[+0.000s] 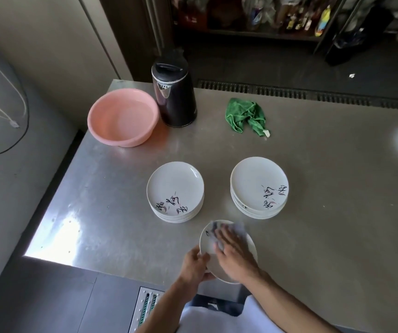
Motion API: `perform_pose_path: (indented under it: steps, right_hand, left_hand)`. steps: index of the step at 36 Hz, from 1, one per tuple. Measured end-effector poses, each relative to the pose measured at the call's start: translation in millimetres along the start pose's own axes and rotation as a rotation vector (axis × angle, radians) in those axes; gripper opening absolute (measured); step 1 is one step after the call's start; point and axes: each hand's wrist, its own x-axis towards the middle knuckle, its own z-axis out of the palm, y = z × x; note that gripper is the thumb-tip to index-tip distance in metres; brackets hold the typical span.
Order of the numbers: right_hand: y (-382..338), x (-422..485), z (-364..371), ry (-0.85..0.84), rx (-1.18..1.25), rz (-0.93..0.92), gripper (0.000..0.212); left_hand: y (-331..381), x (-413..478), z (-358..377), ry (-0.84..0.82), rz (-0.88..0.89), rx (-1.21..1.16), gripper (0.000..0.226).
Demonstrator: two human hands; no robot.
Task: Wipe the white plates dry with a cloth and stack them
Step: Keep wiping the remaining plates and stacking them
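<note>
A white plate [208, 246] with black brush writing is held over the table's front edge. My left hand [196, 265] grips its left rim, thumb on top. My right hand [234, 253] presses a pale cloth [240, 228] flat onto the plate's face, fingers straight; the cloth looks blurred. Behind are two stacks of the same plates: a left stack [175, 192] and a right stack [259, 187], each several plates high.
On the steel table [325, 188] stand a pink basin [122, 117] and a black kettle [174, 92] at the back left. A crumpled green cloth [246, 115] lies at the back middle. The table's left edge drops beside a wall.
</note>
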Motion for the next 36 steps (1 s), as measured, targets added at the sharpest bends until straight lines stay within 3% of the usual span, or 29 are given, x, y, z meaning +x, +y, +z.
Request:
perform_pose_path:
  steps: [2,4,8,10,12,15,17,21,23,27,29,33,36]
  right_hand:
    - [4.0,3.5,-6.6,0.0,-0.059,0.253,0.062]
    - [1.2,4.2,-7.8,-0.004,0.003,0.337,0.061]
    - [-9.7,-6.7,-11.0,-0.012,0.313,0.138,0.05]
    - [-17.0,-13.8,-16.4,-0.064,0.555,0.008,0.045]
    - [-23.4,-17.7,-17.9,-0.128,0.577,-0.096,0.046]
    - [-15.7,-10.9,-11.4,-0.124,0.491,-0.088,0.049]
    - [-3.7,-3.7,-7.0,-0.091,0.303,-0.022,0.051]
    - [7.4,2.6,-2.2,-0.074,0.004,0.226,0.066]
    - [0.8,2.0,3.5,-0.047,-0.063,0.197,0.069]
    - [-8.3,-5.0,9.4,-0.056,0.089,-0.046,0.06]
    - [-1.5,-5.5,7.7,-0.077,0.095,-0.081,0.059]
    - [18.0,-3.1,-0.1,-0.064,-0.064,0.146,0.062]
    - [18.8,-4.9,-3.7,-0.074,-0.094,0.193,0.062]
  left_hand:
    - [-1.6,0.0,3.0,0.058,-0.011,-0.038,0.039]
    - [-3.0,-0.1,7.6,0.121,-0.03,-0.081,0.036]
    - [-2.5,5.2,9.0,0.215,-0.026,-0.027,0.013]
    - [0.3,7.0,5.5,0.184,-0.037,0.006,0.017]
    - [1.2,6.8,-0.1,0.113,-0.041,0.003,0.021]
    - [2.8,4.0,-5.1,0.002,-0.038,0.013,0.022]
    - [5.2,3.4,-7.0,-0.017,-0.042,0.031,0.025]
    - [8.4,0.3,-8.9,-0.026,-0.039,0.015,0.029]
    - [8.2,-0.9,-6.8,-0.038,-0.027,0.024,0.029]
    - [4.1,-3.0,-3.6,-0.074,-0.007,0.033,0.032]
    - [2.2,-5.0,-5.2,-0.069,-0.014,0.024,0.032]
    - [-1.4,-5.4,-4.5,0.0,-0.043,-0.02,0.032]
    - [-3.2,-3.1,-0.8,0.031,-0.07,-0.101,0.033]
